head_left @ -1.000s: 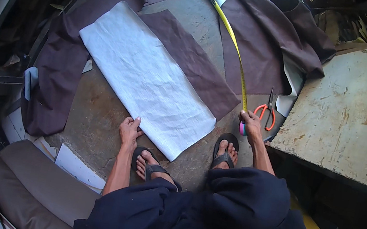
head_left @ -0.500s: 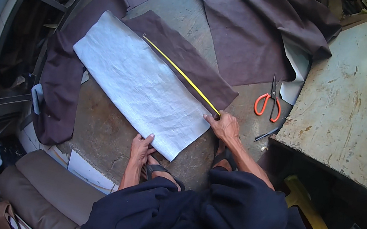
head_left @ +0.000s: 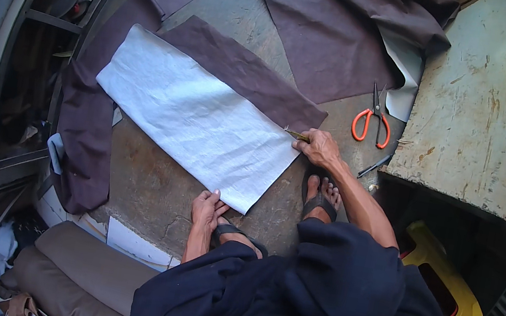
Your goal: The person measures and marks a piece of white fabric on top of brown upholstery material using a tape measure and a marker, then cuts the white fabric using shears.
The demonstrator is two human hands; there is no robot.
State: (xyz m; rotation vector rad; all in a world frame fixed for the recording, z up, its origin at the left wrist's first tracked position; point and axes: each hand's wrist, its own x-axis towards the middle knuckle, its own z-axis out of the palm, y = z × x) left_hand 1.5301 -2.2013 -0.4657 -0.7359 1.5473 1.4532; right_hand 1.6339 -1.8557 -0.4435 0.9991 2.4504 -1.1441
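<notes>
- While the right hand (head_left: pixel 319 148) pinches a yellow tape (head_left: pixel 298 136) at the right corner of a pale sheet (head_left: pixel 196 117), the left hand (head_left: pixel 208 210) rests its thumb on the near edge.
- Whether the left fingers pinch it cannot be seen.
- The sheet lies on the floor (head_left: pixel 151 177), left of orange-handled scissors (head_left: pixel 377 109).
</notes>
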